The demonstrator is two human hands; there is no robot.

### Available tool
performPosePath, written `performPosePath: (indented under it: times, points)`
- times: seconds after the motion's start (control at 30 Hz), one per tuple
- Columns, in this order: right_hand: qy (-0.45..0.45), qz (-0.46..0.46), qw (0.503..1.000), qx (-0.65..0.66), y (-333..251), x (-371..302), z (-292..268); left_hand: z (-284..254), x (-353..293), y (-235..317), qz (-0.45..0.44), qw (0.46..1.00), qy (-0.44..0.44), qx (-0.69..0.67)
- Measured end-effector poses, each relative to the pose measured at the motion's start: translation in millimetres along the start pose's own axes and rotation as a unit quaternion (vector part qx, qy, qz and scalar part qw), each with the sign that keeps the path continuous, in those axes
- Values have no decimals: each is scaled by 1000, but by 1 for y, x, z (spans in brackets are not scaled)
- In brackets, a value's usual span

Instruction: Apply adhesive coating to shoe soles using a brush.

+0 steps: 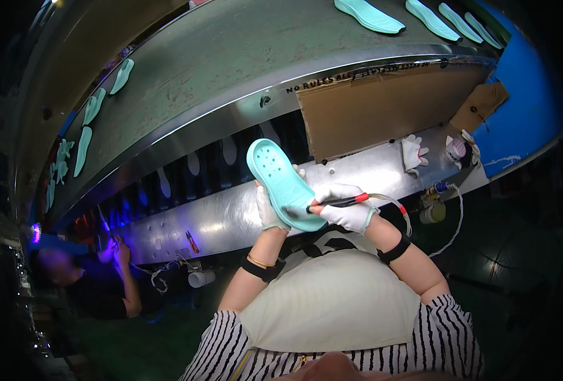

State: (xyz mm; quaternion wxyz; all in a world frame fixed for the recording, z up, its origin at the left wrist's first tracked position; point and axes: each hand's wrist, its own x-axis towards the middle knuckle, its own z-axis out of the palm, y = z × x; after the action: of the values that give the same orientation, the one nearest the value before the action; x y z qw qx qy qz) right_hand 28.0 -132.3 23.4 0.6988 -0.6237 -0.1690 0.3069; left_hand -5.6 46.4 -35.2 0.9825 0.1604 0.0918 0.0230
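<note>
A turquoise shoe sole with small holes at its far end is tilted in front of my chest. My left hand, in a white glove with bare fingertips, is closed round the sole's left edge from beneath. In my gloved right hand is a brush with a black and red handle, pinched between the fingers. Its dark tip touches the sole's inner face near the close end, where the surface looks greyish. From the handle a pale hose with red bands curves away to the right.
Behind the sole runs a metal ledge with red-handled pliers on it. Above, a green conveyor belt carries several turquoise soles. Cardboard leans beside a white glove. A co-worker sits at left.
</note>
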Motion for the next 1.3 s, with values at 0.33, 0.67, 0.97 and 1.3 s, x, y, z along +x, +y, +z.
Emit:
performPosePath:
  times: [0.33, 0.67, 0.97, 1.3]
  points:
    - [41, -11, 999, 8, 5, -6, -8, 18, -2, 3, -60, 990, -91, -91]
    - [16, -267, 954, -133, 0, -18, 2, 48, -16, -15, -21, 996, -19, 84]
    - [19, -304, 935, -183, -4, -21, 5, 44, -11, -5, -77, 992, -97, -38]
    - [-44, -216, 973, -68, 17, -26, 7, 36, -9, 21, -98, 992, -83, 21]
